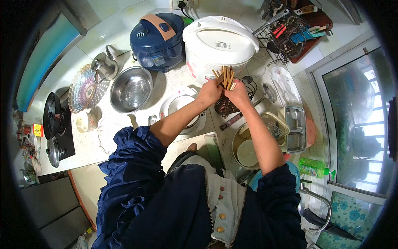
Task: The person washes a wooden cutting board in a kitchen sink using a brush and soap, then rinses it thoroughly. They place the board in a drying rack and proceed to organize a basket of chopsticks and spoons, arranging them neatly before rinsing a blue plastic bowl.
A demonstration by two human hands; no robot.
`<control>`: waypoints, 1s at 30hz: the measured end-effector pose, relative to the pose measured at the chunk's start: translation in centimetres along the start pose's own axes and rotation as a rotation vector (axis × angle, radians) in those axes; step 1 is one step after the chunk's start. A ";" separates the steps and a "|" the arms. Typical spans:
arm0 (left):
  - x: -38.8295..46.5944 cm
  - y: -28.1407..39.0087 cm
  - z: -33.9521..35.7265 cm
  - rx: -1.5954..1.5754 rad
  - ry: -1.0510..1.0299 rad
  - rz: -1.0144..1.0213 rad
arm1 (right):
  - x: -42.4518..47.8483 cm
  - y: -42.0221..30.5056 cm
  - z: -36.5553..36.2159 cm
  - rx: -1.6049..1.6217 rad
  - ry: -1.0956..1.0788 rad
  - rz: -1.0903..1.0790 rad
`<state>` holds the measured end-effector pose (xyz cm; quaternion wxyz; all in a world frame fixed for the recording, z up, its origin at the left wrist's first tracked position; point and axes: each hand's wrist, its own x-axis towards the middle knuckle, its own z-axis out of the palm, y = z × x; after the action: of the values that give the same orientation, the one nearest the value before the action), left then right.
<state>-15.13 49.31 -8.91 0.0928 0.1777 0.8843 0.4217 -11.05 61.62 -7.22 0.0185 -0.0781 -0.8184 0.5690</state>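
A bundle of brown wooden chopsticks (228,74) points up and away from me, towards the large white rice cooker (217,43). My left hand (211,92) closes around the bundle from the left. From the right, my right hand (238,94) grips its lower part, where a paler end shows. Directly beneath both hands is a dark brown openwork basket (225,107), partly covered by them. Whether the chopsticks' lower ends sit inside it cannot be seen.
Left of my hands are white bowls (182,105), a steel basin (131,90) and a blue rice cooker (157,42). A ladle (268,91) lies at right, near a tub of dishes (238,146), a steel divided tray (295,129) and green soap bottle (314,168).
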 end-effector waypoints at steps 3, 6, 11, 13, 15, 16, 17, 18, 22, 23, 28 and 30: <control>0.2 -0.1 0.0 -0.113 -0.073 -0.137 | 0.4 0.7 0.6 -0.082 0.064 -0.050; 0.7 -1.1 0.5 -0.283 -0.099 -0.175 | 0.8 1.2 0.8 -0.007 0.084 -0.112; -1.1 1.0 -1.2 -0.605 -0.138 -0.127 | 0.2 -0.2 -0.1 0.164 0.133 -0.123; -1.3 1.4 -1.5 -0.756 -0.178 -0.177 | -0.1 -1.4 -0.6 0.166 0.137 -0.060; -1.2 1.2 -1.8 -0.853 -0.219 -0.235 | 0.0 -1.3 -0.8 0.232 0.191 -0.090; -1.1 1.1 -1.5 -0.844 -0.190 -0.233 | 0.1 -1.4 -0.9 0.259 0.226 -0.085; -1.0 1.3 -1.0 -0.803 -0.155 -0.215 | 0.1 -1.4 -1.0 0.287 0.261 -0.080; -1.1 1.7 -0.8 -0.759 -0.115 -0.202 | 0.0 -1.7 -0.7 0.315 0.289 -0.098; -0.6 1.0 1.1 -0.488 -0.033 -0.186 | -0.2 -2.7 0.5 0.342 0.207 -0.180; -0.6 0.9 1.4 -0.373 -0.035 -0.222 | 0.0 -2.9 0.3 0.332 0.244 -0.180; -1.1 -1.1 3.1 -0.573 0.015 -0.192 | 0.6 -3.7 -0.4 0.311 0.293 -0.217; -1.0 -0.7 2.7 -0.542 -0.019 -0.205 | 0.4 -3.6 -0.4 0.297 0.281 -0.191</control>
<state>-13.48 50.42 -11.19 0.1874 0.0598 0.7518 0.6294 -11.78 60.86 -3.77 0.1975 -0.0753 -0.7188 0.6623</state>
